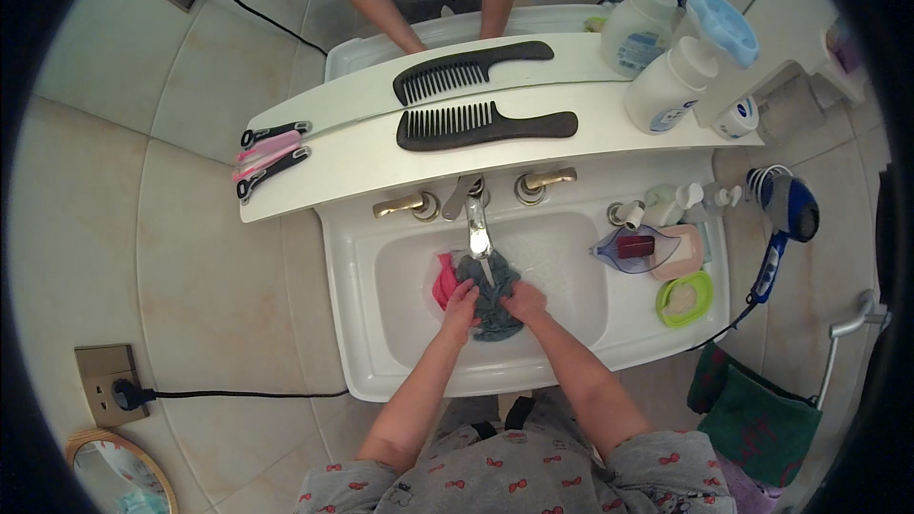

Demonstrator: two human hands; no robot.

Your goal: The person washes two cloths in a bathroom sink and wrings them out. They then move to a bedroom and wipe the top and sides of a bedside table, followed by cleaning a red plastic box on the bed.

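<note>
A wet grey-green cloth [494, 310] lies bunched in the white sink basin [571, 300], under water running from the chrome faucet [478, 228]. My left hand [462, 308] grips the cloth's left side, and my right hand [525, 301] has hold of its right side. Just left of the cloth, close to my left fingers, is a bright pink-red cloth [445, 281]. My fingertips are partly hidden in the folds.
Above the basin runs a white shelf [343, 171] with a black comb [485, 126] and a pump bottle [671, 86]. Soap dishes, including a green one [685, 298], stand on the sink's right rim. A blue hair dryer [782, 214] hangs at the right.
</note>
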